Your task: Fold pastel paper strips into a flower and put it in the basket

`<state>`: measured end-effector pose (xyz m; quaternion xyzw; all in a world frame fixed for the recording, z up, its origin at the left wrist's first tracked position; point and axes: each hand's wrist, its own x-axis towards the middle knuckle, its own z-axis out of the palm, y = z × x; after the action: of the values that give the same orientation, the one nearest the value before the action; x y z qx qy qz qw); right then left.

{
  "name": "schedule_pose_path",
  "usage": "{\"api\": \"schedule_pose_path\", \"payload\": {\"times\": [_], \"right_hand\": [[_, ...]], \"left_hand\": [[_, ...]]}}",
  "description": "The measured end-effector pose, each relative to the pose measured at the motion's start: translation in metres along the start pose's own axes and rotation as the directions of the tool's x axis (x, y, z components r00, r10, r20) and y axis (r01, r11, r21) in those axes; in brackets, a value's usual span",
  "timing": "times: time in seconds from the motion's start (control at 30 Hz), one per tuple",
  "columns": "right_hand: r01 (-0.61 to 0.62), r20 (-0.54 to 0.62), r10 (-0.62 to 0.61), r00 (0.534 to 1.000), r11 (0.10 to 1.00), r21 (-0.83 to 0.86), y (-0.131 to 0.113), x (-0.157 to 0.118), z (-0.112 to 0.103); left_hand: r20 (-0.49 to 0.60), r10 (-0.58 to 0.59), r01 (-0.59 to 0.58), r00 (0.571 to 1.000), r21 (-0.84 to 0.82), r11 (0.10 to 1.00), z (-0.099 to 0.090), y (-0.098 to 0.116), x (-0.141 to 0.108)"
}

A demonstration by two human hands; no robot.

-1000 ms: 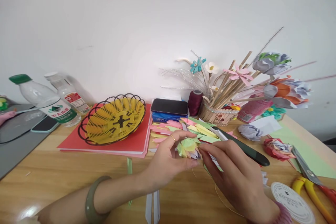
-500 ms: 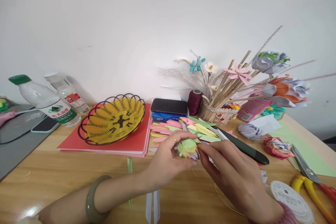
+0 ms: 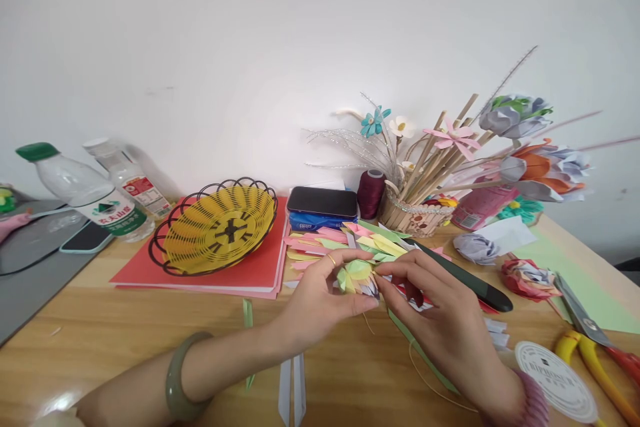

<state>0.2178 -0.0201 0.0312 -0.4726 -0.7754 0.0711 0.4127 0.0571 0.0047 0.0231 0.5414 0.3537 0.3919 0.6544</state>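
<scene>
Left hand: we find the left hand (image 3: 315, 297) curled around the left side of a paper flower (image 3: 356, 277), gripping it between thumb and fingers.
Right hand: we see the right hand (image 3: 445, 313) with thumb and fingertips pinched together on the flower's right edge; the exact piece is too small to tell.
Paper flower: green, yellow and lilac petals, raised above the wooden table (image 3: 125, 340) between both hands.
Folded strips: a pile of pink, yellow and green folded paper (image 3: 320, 245) lies just behind the flower.
Thread: we notice a thin tan cord (image 3: 430, 387) looping across the table below the right hand.
Basket: a yellow basket with a dark looped rim (image 3: 200, 233) sits on red paper sheets (image 3: 133, 269), left of the pile.
Right side: we see scissors (image 3: 583, 320) beside a red-and-white paper flower (image 3: 531, 279).
</scene>
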Motion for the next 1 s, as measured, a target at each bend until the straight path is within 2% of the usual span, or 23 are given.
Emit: {"api": "schedule_pose_path", "payload": {"times": [0.23, 0.33, 0.4, 0.47, 0.57, 0.7, 0.8, 0.9, 1.0], "right_hand": [[0.147, -0.119, -0.174, 0.977, 0.967, -0.208, 0.003, -0.003, 0.004], [0.22, -0.117, -0.266, 0.957, 0.927, -0.305, 0.005, -0.004, 0.005], [0.232, -0.112, -0.279, 0.954, 0.919, -0.32, 0.006, -0.004, 0.005], [0.202, -0.102, -0.237, 0.966, 0.941, -0.272, 0.005, -0.004, 0.005], [0.079, -0.033, -0.083, 0.996, 0.99, -0.117, 0.004, -0.002, 0.005], [-0.093, 0.087, 0.089, 0.992, 0.994, 0.048, 0.001, 0.001, 0.003], [-0.145, 0.03, 0.142, 0.989, 0.982, 0.123, 0.0, 0.003, 0.0], [-0.144, -0.101, 0.162, 0.982, 0.977, 0.159, -0.002, 0.005, -0.003], [-0.119, -0.146, 0.143, 0.979, 0.98, 0.157, -0.003, 0.004, -0.006]], "left_hand": [[0.005, 0.004, -0.004, 1.0, -0.011, 1.0, 0.0, 0.001, 0.0], [0.028, 0.021, -0.02, 0.999, -0.029, 0.999, 0.001, 0.0, 0.0], [0.043, 0.03, -0.028, 0.999, -0.041, 0.999, 0.001, 0.0, 0.0], [0.048, 0.035, -0.033, 0.998, -0.037, 0.999, 0.001, -0.001, 0.0], [0.04, 0.019, -0.018, 0.999, -0.029, 0.999, 0.001, -0.002, 0.0], [0.048, -0.04, 0.044, 0.998, -0.084, 0.996, 0.001, 0.0, 0.001], [0.036, -0.071, 0.075, 0.997, -0.133, 0.988, 0.001, 0.002, 0.001], [0.032, -0.095, 0.1, 0.995, -0.202, 0.974, 0.001, 0.004, 0.001], [0.039, -0.129, 0.135, 0.991, -0.279, 0.951, 0.001, 0.005, 0.0]]}}
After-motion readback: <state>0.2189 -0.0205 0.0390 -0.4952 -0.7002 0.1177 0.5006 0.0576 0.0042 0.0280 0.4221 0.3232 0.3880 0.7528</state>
